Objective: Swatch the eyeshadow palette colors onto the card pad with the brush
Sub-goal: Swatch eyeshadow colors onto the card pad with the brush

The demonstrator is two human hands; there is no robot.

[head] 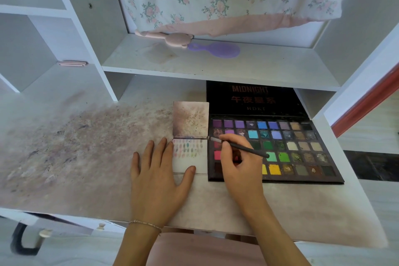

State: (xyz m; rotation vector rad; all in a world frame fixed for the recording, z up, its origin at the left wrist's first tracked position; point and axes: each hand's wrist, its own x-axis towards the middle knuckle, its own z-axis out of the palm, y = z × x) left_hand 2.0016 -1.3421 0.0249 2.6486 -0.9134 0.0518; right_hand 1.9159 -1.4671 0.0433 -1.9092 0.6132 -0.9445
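Black-handled brush (241, 147) is pinched in the right hand (239, 166), its tip at the left edge of the open eyeshadow palette (302, 149), beside the card pad (190, 157). The left hand (159, 177) lies flat with straight fingers on the stained surface (75, 157), thumb pressing the pad's lower page.

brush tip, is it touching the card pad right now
No, the brush tip lies at the palette's left edge, beside the card pad, held by the right hand.
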